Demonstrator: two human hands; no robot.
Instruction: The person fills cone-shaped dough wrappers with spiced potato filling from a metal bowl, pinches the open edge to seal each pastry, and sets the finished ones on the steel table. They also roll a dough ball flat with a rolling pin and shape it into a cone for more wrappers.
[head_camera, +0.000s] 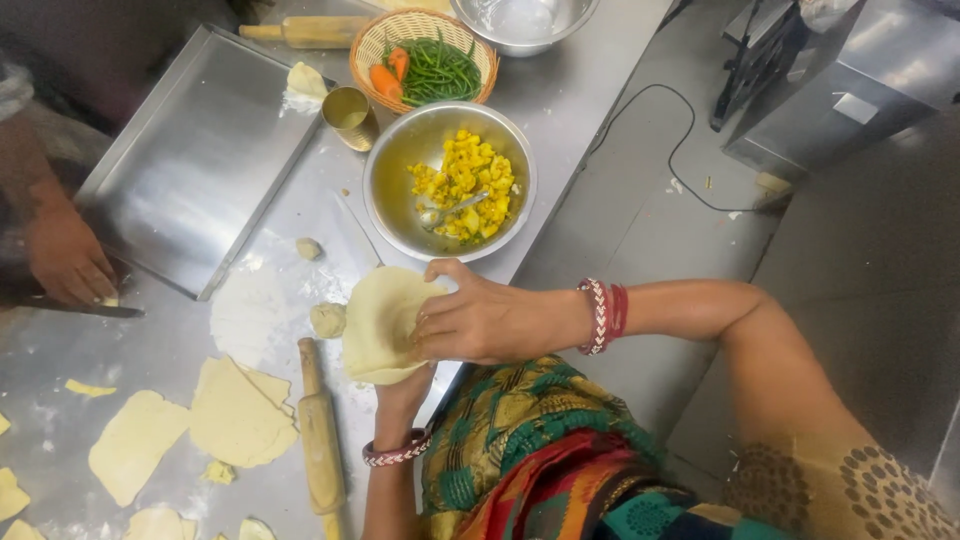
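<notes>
Steel counter (600, 90) below, both hands (480, 325) cup folded dough sheet (380, 325).

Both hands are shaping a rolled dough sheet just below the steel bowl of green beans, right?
Not quite. The head view shows the steel bowl holds yellow filling; the green beans sit in the wicker basket. Left hand and right hand do hold the dough sheet.

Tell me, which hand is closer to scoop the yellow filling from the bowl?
Probably the right hand. It sits on top of the dough sheet, just below the steel bowl of yellow filling. The left hand is underneath, cradling the dough.
</notes>
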